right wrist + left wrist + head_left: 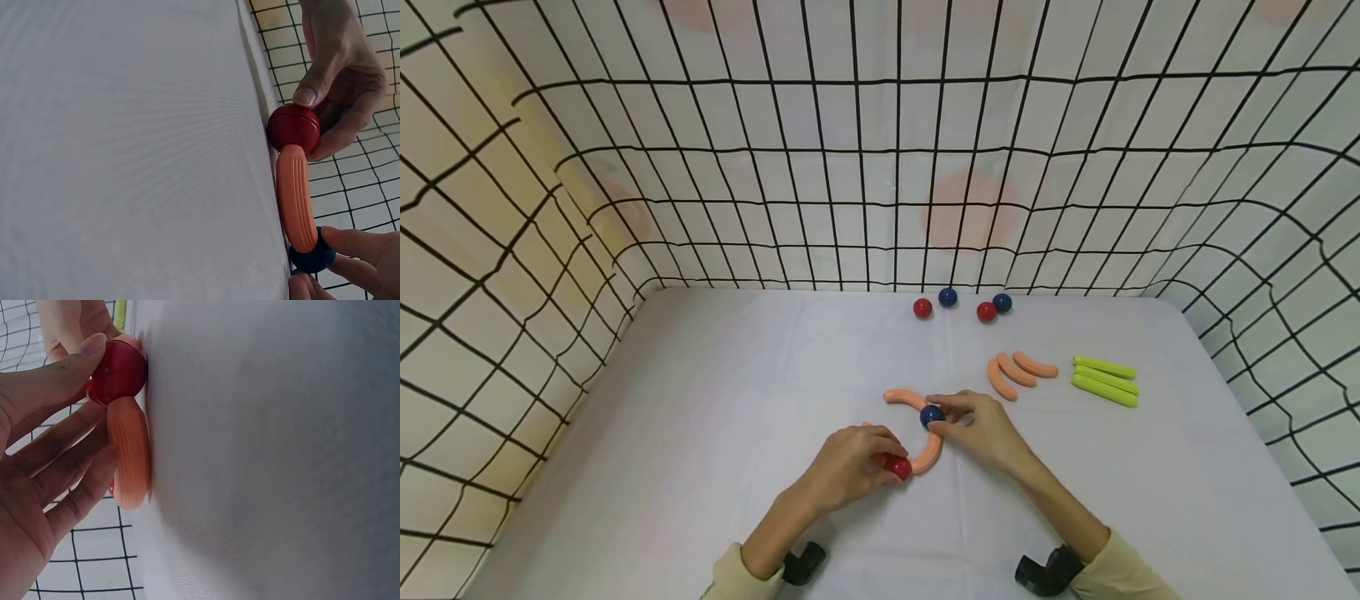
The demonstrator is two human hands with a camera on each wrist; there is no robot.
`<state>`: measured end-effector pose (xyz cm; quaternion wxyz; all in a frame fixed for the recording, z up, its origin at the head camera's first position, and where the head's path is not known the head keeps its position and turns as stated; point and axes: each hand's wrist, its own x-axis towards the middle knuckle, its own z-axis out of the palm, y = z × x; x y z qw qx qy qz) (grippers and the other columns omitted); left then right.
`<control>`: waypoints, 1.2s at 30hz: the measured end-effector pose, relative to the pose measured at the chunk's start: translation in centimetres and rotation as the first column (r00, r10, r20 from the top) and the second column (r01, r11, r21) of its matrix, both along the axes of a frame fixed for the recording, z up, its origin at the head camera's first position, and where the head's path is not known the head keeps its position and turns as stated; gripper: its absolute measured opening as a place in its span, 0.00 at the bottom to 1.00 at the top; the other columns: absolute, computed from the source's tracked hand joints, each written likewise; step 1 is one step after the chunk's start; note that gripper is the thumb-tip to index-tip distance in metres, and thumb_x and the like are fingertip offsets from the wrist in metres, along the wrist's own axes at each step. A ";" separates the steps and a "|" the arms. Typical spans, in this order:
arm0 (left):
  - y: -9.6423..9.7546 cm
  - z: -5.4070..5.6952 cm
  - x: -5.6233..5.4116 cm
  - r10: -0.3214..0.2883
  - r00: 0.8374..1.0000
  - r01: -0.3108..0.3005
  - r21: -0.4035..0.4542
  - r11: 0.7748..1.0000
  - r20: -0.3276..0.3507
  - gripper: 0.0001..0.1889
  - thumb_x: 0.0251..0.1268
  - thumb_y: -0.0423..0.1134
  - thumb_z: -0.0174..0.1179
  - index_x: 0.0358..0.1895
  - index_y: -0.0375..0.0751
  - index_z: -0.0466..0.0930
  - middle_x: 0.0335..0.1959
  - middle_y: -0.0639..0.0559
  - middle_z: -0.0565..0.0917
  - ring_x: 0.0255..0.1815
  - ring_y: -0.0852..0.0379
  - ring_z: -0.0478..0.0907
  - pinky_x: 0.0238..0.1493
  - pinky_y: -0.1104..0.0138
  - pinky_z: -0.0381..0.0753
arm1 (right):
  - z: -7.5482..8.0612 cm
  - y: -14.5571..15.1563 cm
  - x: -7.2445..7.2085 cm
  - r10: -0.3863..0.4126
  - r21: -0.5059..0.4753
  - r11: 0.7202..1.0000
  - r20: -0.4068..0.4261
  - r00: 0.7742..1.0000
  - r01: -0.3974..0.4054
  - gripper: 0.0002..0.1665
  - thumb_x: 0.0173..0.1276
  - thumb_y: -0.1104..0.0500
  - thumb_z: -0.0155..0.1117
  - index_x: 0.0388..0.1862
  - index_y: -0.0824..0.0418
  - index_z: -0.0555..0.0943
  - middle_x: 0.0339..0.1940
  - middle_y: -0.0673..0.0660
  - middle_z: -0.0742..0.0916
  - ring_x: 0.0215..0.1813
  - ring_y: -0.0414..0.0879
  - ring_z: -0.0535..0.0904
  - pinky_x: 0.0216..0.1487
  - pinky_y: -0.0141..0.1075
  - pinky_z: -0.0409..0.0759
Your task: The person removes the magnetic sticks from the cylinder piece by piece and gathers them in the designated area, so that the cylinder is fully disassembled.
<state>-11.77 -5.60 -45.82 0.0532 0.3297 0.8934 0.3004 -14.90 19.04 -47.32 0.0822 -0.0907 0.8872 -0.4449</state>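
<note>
My left hand (pixel 852 467) pinches a red ball (pixel 898 468) between thumb and fingers, low on the white surface. With thumb and fingertips my right hand (pixel 987 429) holds a dark blue ball (pixel 932 416). An orange curved stick (pixel 928 455) runs between the two balls, touching both. From the blue ball a second curved stick (pixel 902 397) reaches away to the left. In the left wrist view another ribbed orange stick (pixel 130 456) extends from the red ball beside my left fingers; the head view mostly hides it behind that hand.
Several spare balls, red (pixel 922 308) and blue (pixel 948 297), lie by the back mesh. Three loose orange sticks (pixel 1017 372) and some straight yellow-green sticks (pixel 1105 381) lie to the right. A black wire grid (pixel 865 150) encloses the white-covered table (pixel 700 375) at the back and sides.
</note>
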 end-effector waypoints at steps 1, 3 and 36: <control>0.0 0.0 0.0 0.000 1.000 0.000 0.001 1.000 0.002 0.12 0.57 0.39 0.78 0.45 0.44 0.92 0.44 0.55 0.91 0.40 0.61 0.82 0.42 0.75 0.81 | 0.0 0.0 0.0 0.001 -0.003 1.000 -0.005 1.000 -0.001 0.23 0.67 0.56 0.76 0.60 0.56 0.87 0.41 0.52 0.89 0.44 0.44 0.81 0.40 0.29 0.77; 0.0 0.0 0.0 -0.001 1.000 0.001 0.000 1.000 0.002 0.12 0.57 0.39 0.78 0.45 0.44 0.92 0.44 0.55 0.91 0.40 0.61 0.82 0.42 0.75 0.81 | 0.0 0.0 0.0 0.003 -0.006 1.000 -0.013 1.000 -0.003 0.22 0.66 0.56 0.76 0.60 0.56 0.87 0.40 0.52 0.89 0.44 0.43 0.81 0.39 0.29 0.77; 0.9 0.2 -4.3 0.114 0.993 -0.110 0.130 0.985 -0.024 0.14 0.60 0.34 0.75 0.49 0.37 0.90 0.48 0.46 0.90 0.52 0.48 0.86 0.56 0.55 0.87 | 0.1 -0.4 0.1 -0.063 0.017 0.998 -0.012 0.998 0.063 0.21 0.63 0.58 0.78 0.54 0.60 0.90 0.44 0.57 0.91 0.39 0.44 0.83 0.39 0.32 0.80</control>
